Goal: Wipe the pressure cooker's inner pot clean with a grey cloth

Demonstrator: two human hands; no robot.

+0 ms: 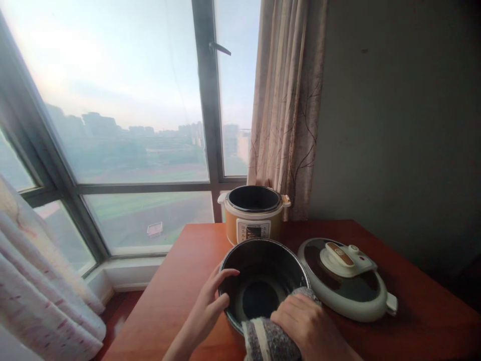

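Note:
A dark inner cooking pot (263, 258) with a shiny rim stands on the table, tilted slightly toward me. My left hand (208, 298) grips its left rim, with the thumb and a finger reaching over the edge. In my right hand (300, 316) is a grey, striped cloth (259, 338), bunched against the pot's near right rim and partly draped over it. The palm side of that hand is hidden. Just behind the pot sits a white and gold electric pressure cooker (232, 228) without its lid, its control panel facing me.
To the right, the pressure cooker lid (338, 296) lies flat, handle up, close beside the pot. All of this rests on a reddish-brown wooden table (165, 286). Beyond are a large window (131, 100), a curtain (285, 100) behind the cooker and another curtain (48, 301) at left.

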